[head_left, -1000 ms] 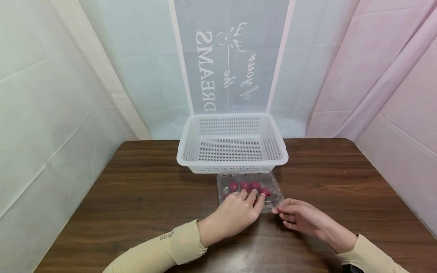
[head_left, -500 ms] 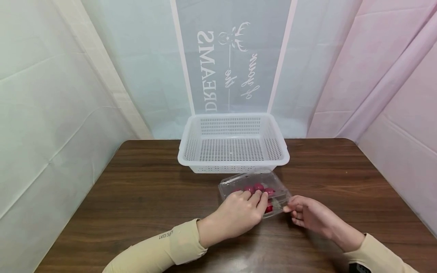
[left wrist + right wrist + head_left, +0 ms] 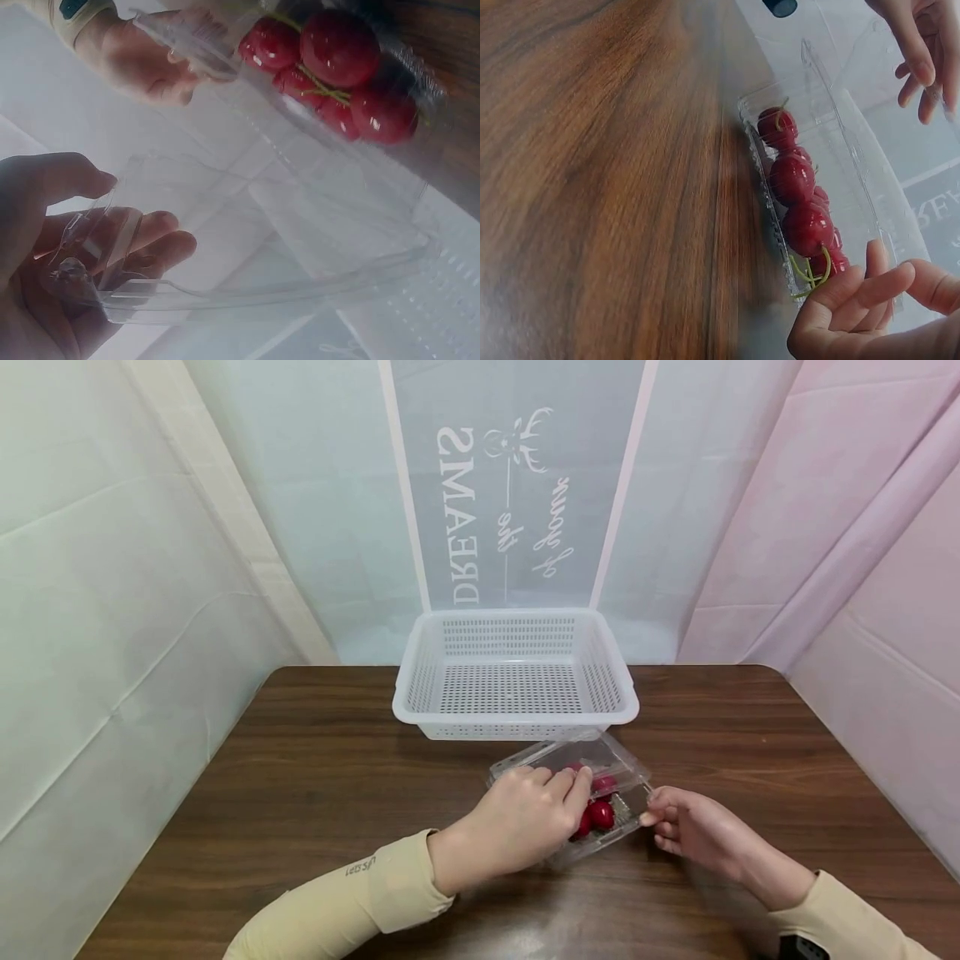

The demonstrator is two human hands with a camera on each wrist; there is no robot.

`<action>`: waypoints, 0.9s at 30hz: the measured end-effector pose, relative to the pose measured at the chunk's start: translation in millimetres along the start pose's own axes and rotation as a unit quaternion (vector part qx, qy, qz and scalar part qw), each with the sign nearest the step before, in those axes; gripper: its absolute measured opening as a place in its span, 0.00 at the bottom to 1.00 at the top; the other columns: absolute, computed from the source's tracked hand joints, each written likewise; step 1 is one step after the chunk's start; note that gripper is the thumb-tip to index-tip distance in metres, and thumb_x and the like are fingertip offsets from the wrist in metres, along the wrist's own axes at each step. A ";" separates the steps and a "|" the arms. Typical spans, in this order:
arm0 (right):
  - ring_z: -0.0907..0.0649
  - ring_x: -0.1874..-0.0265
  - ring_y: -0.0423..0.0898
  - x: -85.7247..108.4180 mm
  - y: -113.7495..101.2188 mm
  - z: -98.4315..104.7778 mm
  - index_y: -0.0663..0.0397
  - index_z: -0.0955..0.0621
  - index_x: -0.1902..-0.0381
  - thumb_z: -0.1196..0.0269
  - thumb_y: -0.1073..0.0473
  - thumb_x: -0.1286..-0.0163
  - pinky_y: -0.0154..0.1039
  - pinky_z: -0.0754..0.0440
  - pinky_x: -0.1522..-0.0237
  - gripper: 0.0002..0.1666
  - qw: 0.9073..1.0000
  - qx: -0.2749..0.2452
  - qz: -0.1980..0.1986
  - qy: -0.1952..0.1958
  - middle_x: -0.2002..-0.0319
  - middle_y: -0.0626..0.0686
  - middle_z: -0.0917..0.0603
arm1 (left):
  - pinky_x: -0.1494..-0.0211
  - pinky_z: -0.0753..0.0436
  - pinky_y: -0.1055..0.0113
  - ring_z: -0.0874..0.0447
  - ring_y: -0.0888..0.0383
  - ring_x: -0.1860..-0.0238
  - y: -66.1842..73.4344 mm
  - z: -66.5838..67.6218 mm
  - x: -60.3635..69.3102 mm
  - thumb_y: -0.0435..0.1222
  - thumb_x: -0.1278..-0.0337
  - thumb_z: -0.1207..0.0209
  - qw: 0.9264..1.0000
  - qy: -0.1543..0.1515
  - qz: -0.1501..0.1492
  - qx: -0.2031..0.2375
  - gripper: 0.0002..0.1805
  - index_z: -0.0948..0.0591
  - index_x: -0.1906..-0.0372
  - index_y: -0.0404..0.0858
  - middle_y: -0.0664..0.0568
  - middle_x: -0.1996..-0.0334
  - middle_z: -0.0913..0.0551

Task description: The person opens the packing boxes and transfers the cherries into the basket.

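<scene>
A clear plastic clamshell box (image 3: pixel 618 837) stands askew on the table, its hinged lid (image 3: pixel 281 295) lifted part way. Inside lie several red cherries (image 3: pixel 808 227) with green stems. My left hand (image 3: pixel 517 818) grips the edge of the lid, thumb on one side and fingers on the other in the left wrist view. At the box's right end, my right hand (image 3: pixel 697 831) pinches the rim between thumb and fingers. From the head view, my left hand hides part of the box and some cherries (image 3: pixel 602 814).
Right behind the box stands a white perforated plastic basket (image 3: pixel 516 718) with nothing in it. Both sit on a dark wood-grain table (image 3: pixel 322 760). Pale cloth hangs (image 3: pixel 360 510) surround the table's back and sides, the middle one printed with lettering.
The lid has risen and tilted back, uncovering cherries at the front. The box has turned and slid slightly right, with my right hand moving right along with it.
</scene>
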State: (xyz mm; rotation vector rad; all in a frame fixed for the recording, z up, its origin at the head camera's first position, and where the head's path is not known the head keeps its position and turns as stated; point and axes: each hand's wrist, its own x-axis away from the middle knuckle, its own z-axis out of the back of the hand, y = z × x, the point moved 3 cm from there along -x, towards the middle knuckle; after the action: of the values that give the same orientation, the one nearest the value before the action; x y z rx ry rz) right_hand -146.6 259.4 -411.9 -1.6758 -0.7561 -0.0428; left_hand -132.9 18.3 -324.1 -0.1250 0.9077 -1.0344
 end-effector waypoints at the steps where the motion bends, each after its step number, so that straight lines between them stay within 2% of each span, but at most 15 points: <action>1: 0.22 0.67 0.35 0.4 -0.2 0.9 0.41 0.27 0.69 0.56 0.61 0.30 0.32 0.25 0.59 0.12 1.000 0.003 0.000 -0.002 0.70 0.40 0.20 | 0.81 0.26 0.72 0.23 0.65 0.81 -1.0 1.4 -0.9 0.34 0.39 0.52 1.000 -0.001 0.005 0.005 0.15 0.15 0.56 0.40 0.58 0.71 0.15; 7: 0.23 0.69 0.35 3.0 -0.2 6.3 0.40 0.28 0.68 0.57 0.62 0.30 0.32 0.25 0.58 0.13 1.000 0.000 0.002 -0.020 0.70 0.40 0.20 | 0.81 0.25 0.72 0.22 0.65 0.81 -9.0 9.6 -4.7 0.37 0.41 0.50 0.999 0.001 0.031 0.040 0.15 0.15 0.57 0.40 0.58 0.73 0.15; 14: 0.21 0.70 0.35 8.2 -1.4 10.8 0.40 0.29 0.66 0.58 0.62 0.29 0.34 0.24 0.56 0.13 0.999 -0.016 0.008 -0.045 0.71 0.40 0.19 | 0.81 0.25 0.74 0.21 0.67 0.81 -23.7 18.7 -5.7 0.41 0.44 0.44 0.993 -0.004 0.055 0.101 0.15 0.15 0.56 0.39 0.57 0.69 0.13; 23: 0.19 0.67 0.36 9.7 -3.2 10.8 0.42 0.27 0.66 0.61 0.64 0.29 0.34 0.21 0.53 0.16 0.997 -0.045 0.016 -0.067 0.70 0.41 0.19 | 0.82 0.25 0.73 0.21 0.66 0.81 -29.2 21.0 -2.8 0.41 0.44 0.44 0.992 -0.009 0.063 0.110 0.14 0.16 0.56 0.39 0.57 0.70 0.13; 27: 0.19 0.66 0.36 9.4 -4.3 11.0 0.43 0.27 0.66 0.61 0.65 0.29 0.36 0.20 0.50 0.17 0.996 -0.059 0.021 -0.065 0.70 0.42 0.19 | 0.83 0.26 0.72 0.21 0.66 0.81 -31.1 22.3 -1.0 0.40 0.45 0.43 0.992 -0.004 0.066 0.109 0.15 0.16 0.56 0.39 0.57 0.71 0.13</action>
State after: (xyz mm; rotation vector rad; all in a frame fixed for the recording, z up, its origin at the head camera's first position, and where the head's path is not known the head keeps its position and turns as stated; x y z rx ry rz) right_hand -145.4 273.7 -407.2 -1.8198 -0.8287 0.0514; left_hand -138.9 -4.5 -294.0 0.1117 0.7795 -1.0024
